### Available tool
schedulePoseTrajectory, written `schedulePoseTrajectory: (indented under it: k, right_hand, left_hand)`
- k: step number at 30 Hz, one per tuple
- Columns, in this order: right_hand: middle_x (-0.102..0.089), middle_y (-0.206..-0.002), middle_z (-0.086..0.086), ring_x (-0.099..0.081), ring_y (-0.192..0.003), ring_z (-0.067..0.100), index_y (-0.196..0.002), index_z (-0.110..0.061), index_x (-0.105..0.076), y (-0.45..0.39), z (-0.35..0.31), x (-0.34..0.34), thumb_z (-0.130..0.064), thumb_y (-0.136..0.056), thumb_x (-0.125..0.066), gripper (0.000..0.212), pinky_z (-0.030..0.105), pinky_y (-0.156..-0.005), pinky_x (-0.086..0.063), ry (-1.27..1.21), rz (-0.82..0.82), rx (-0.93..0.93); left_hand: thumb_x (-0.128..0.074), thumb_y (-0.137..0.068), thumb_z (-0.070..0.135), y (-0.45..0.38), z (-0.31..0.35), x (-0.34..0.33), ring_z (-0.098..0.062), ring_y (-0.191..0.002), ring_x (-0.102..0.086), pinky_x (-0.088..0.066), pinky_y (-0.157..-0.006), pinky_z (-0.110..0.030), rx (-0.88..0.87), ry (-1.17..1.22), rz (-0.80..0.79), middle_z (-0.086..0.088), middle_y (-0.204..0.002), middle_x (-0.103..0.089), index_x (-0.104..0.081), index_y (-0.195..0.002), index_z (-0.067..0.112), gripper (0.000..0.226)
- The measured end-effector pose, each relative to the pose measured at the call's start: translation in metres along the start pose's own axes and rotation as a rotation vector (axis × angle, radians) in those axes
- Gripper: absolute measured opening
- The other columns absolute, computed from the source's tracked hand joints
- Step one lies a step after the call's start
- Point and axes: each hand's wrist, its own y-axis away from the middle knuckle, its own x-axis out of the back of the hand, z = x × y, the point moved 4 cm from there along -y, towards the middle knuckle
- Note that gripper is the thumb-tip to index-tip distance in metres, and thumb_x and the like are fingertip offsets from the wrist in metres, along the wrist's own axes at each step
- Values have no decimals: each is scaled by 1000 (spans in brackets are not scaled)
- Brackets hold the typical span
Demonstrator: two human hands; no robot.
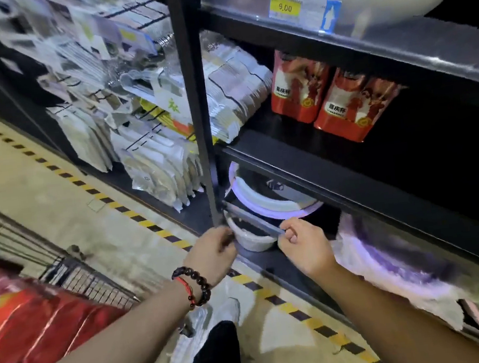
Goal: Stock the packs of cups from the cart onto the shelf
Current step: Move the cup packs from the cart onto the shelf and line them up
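While the person crouched before the lower shelf, both hands were busy with a thin grey strip (254, 218) running along its front edge. The left hand (210, 253), with a dark bead bracelet (196, 287) at the wrist, pinched the strip's end by the black upright (193, 97); the right hand (302, 243) had its fingers curled round the other end. To my eye the strip wanted seating evenly, both ends pressed together, before any stocking went on.

Beside the left arm, red glossy packs of cups (24, 322) lay in the wire cart (88, 279), well apart from the shelf. A white tub (251, 239) sat just behind the strip.

Higher up, two red packs (330, 99) stood on the middle shelf, printed with three Chinese characters in a white band. Above them a yellow price tag (285, 6) read 9.00.
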Motion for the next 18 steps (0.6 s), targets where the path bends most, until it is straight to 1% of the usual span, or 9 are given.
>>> schedulePoseTrajectory:
  k: [2,4,6,8,10,12,14,16,18]
  right_hand:
    - [-68,-98,-3,-62,-95,21,-105,-23,-66,13,-24,-24,-21,-87,-55,21,34,-84,-50,35,-74,100]
    - [-69,-101,2,-62,-99,26,-106,-22,-68,25,-55,-49,-25,-87,-51,25,32,-77,-45,71,-116,208]
    - [-67,-96,-1,-62,-99,24,-107,-23,-70,38,-91,-75,-26,-87,-54,26,28,-72,-38,71,-176,298]
    - [-61,-90,-7,-62,-96,20,-107,-24,-70,50,-124,-99,-23,-86,-58,23,29,-74,-41,70,-247,390]
    - [-61,-91,-8,-60,-93,19,-104,-24,-69,64,-155,-123,-22,-86,-58,22,30,-75,-43,64,-307,484]
    - [-61,-92,-10,-58,-90,16,-103,-26,-68,78,-182,-147,-25,-87,-56,20,29,-72,-42,73,-365,544]
    - [-63,-92,-11,-59,-89,15,-103,-26,-67,91,-207,-172,-26,-89,-56,18,31,-72,-45,96,-420,618]
    - [-67,-95,-9,-60,-89,15,-104,-24,-68,106,-233,-194,-25,-90,-56,18,35,-76,-51,124,-475,670]
    - [-66,-89,-9,-60,-84,16,-98,-26,-68,121,-257,-218,-24,-89,-55,15,37,-72,-51,144,-514,708]
  left_hand:
    - [-52,-92,22,37,-23,10,-18,-108,-60,-48,-90,-31,94,-3,47,-1,-116,-63,-61,-118,19,28]
    - [-52,-93,23,73,-47,26,-17,-110,-59,-46,-92,-29,207,9,115,-2,-119,-62,-58,-125,20,33]
    - [-53,-92,24,108,-72,45,-18,-109,-60,-46,-91,-28,317,24,206,-1,-119,-63,-58,-126,21,35]
    - [-53,-89,27,142,-94,64,-21,-106,-62,-47,-87,-29,405,14,296,-1,-115,-66,-60,-122,22,35]
    - [-52,-87,29,175,-116,81,-25,-106,-62,-46,-84,-31,473,6,373,-3,-110,-66,-63,-115,20,31]
    - [-53,-90,24,208,-137,94,-25,-111,-59,-44,-88,-30,559,17,438,-4,-116,-65,-62,-118,19,30]
    - [-53,-91,27,241,-159,104,-21,-114,-58,-44,-92,-29,656,50,502,-1,-122,-63,-59,-125,21,35]
    - [-54,-89,30,271,-181,113,-19,-112,-59,-46,-94,-30,723,103,560,1,-121,-64,-59,-124,24,36]
    - [-54,-88,29,300,-201,123,-20,-111,-60,-47,-94,-31,761,150,604,2,-117,-65,-62,-119,25,32]
